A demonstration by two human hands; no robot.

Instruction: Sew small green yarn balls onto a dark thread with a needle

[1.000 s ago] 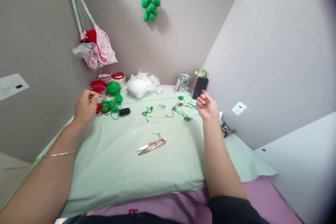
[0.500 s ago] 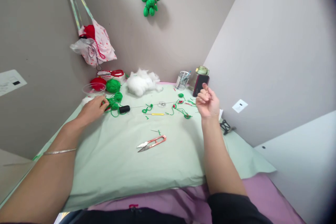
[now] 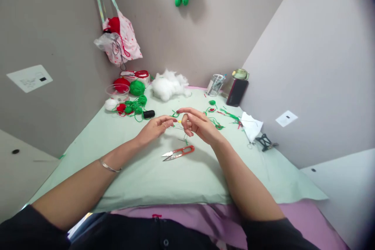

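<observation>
My left hand [image 3: 155, 128] is over the middle of the table, its fingers stretched toward the right and apart from the thumb. I make out nothing held in it. Facing it closely is my right hand [image 3: 200, 125], with the index finger stretched out and the other fingers loosely bent; no held thing shows there either. Behind the fingertips, a yellow-handled crochet hook [image 3: 179, 121] is mostly hidden. Just below the hands lies a needle with a bit of green yarn [image 3: 186, 141]. Nearer to me are orange thread snips [image 3: 179, 152], their blades pointing left.
At the back left are a green yarn ball [image 3: 137, 88], tangled green yarn [image 3: 135, 105], a clear tub [image 3: 117, 93] and a black cylinder [image 3: 149, 114]. White stuffing [image 3: 170, 85], a clear cup [image 3: 216, 84] and a phone [image 3: 237, 92] stand behind. Crocheted pieces [image 3: 212, 102] lie right.
My left hand has left the green yarn and come right to the middle. My right hand has come down and left to meet it, its index finger now stretched. The view has shifted.
</observation>
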